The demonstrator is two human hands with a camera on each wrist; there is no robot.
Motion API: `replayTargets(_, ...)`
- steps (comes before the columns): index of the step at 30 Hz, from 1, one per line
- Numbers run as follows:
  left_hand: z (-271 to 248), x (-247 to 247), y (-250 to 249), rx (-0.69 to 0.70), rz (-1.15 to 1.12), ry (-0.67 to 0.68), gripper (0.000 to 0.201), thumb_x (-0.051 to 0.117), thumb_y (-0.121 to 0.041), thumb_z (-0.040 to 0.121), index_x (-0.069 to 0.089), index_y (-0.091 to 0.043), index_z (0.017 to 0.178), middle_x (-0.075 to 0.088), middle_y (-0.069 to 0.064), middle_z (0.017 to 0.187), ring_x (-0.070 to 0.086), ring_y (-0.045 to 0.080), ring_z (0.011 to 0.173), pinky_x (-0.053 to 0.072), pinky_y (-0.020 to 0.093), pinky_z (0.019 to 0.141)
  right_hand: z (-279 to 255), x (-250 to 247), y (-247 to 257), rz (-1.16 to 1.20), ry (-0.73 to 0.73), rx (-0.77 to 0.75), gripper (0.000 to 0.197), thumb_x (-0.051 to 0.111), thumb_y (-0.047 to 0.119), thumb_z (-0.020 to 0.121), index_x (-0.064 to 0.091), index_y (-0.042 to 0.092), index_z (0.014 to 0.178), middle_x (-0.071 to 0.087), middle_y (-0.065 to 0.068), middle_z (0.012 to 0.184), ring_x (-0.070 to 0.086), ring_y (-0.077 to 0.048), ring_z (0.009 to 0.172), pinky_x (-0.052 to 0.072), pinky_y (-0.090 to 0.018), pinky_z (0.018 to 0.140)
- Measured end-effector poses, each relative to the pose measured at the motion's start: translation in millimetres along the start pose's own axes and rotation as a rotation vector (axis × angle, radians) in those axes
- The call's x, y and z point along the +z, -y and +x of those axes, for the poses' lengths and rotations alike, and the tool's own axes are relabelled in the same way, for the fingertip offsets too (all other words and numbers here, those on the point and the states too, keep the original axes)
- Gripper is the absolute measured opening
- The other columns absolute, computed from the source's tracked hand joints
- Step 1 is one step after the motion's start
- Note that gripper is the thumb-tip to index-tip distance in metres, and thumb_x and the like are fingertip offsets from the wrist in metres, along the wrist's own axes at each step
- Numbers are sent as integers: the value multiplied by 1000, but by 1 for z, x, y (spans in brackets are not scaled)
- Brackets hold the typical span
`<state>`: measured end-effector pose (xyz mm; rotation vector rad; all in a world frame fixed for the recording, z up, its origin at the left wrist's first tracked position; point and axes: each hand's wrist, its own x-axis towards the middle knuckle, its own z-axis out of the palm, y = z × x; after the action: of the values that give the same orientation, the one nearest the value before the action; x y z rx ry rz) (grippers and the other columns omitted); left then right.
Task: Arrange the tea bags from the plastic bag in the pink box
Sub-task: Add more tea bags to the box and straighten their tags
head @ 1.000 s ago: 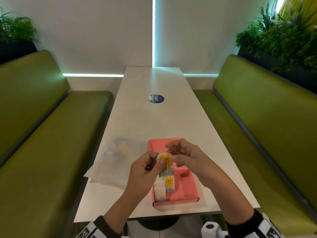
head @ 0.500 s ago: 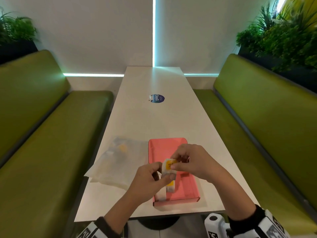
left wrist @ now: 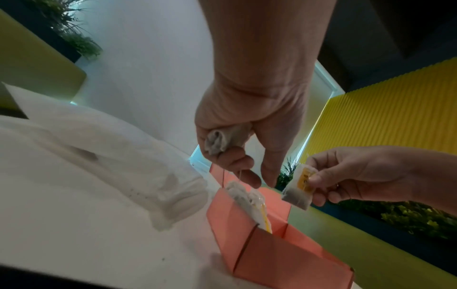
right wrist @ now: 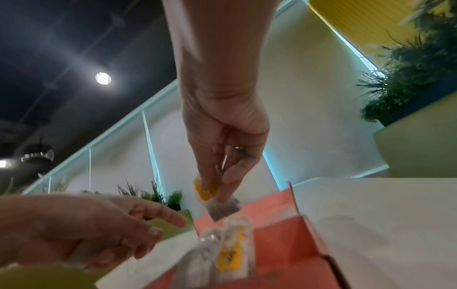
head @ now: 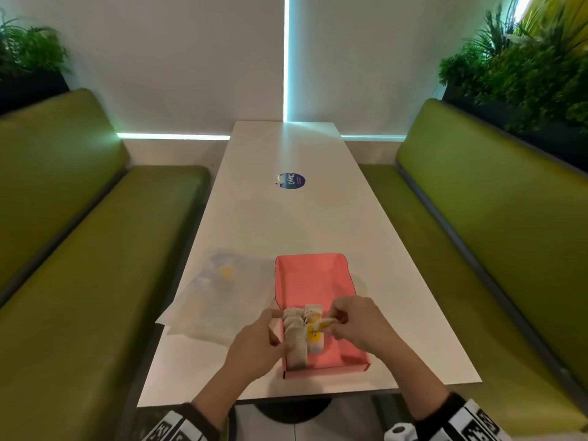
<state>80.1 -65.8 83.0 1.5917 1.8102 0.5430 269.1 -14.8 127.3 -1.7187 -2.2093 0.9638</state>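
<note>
The open pink box lies near the table's front edge, with several tea bags stood in rows along its left side. My right hand pinches a yellow-tagged tea bag between thumb and fingers, just above those rows. The left wrist view shows that tea bag hanging over the pink box. My left hand sits at the box's left wall, its fingers curled round a crumpled tea bag in the palm. The clear plastic bag lies left of the box.
The white table carries a round blue sticker farther out. Green benches run along both sides, and plants stand behind the right one. The right half of the box floor is bare.
Both hands have come down from above the box to its left side. The right hand has taken the yellow-tagged tea bag off the left hand and lowered it over the rows.
</note>
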Motion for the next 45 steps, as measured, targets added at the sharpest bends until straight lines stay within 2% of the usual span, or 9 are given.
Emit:
replayTargets(4,1,10,7,-70,40,85,78,69,-38,81,23,-27,142,64,-7,86,62,13,87,50,28,83,8,16,-14,-5,38,30,19,62,7,77,54,23,72,54,5,72,51,-13,73,46,-26,68)
replayTargets(7,1,15,10,-100,62,102,85,71,-38,78,20,-26,145,65,-5,89,63,14,92,49,28,82,12,29,-21,-32,134,8,21,59,5,79,51,24,72,51,6,72,49,-11,70,40,-19,60)
replayTargets(10,0,18,12,-112,60,84,82,72,-36,78,23,-26,144,59,-11,79,63,13,92,48,26,81,17,43,-25,7,198,35,27,59,5,81,49,26,68,54,5,74,51,-8,68,48,-20,64)
replayTargets(24,-2,17,10,-129,77,92,73,70,-35,81,30,-26,141,59,-7,84,57,9,81,45,21,75,25,62,-26,186,-54,181,26,62,3,73,48,24,71,54,5,74,54,-16,76,50,-32,74)
replayTargets(27,-3,18,11,-146,98,88,73,67,-39,83,28,-25,143,65,-4,97,61,12,93,46,24,82,22,56,-29,127,-68,233,33,70,6,67,41,18,77,46,4,75,48,-15,72,47,-32,68)
replayTargets(31,-1,22,14,-170,145,103,66,64,-43,85,35,-24,141,65,-4,110,60,12,103,44,25,89,19,59,-25,-36,55,263,46,73,25,72,27,26,69,38,9,72,38,-6,64,42,-20,64)
replayTargets(37,1,24,17,-145,183,118,63,62,-44,85,38,-25,141,66,-5,108,60,12,101,45,26,90,24,80,-16,24,-63,277,38,63,35,84,45,17,112,54,1,96,53,-12,86,44,-21,77)
replayTargets(42,2,25,18,-142,197,120,63,62,-44,85,39,-26,141,66,-5,107,61,12,100,46,25,87,22,77,-14,-54,-27,144,17,65,22,82,49,25,77,62,0,88,64,-16,90,48,-19,76)
replayTargets(45,2,25,18,-134,199,110,62,62,-43,85,39,-26,141,66,-4,107,60,12,99,46,25,88,19,76,-11,-73,-25,116,5,59,20,85,57,21,81,67,-7,99,64,-20,94,50,-25,85)
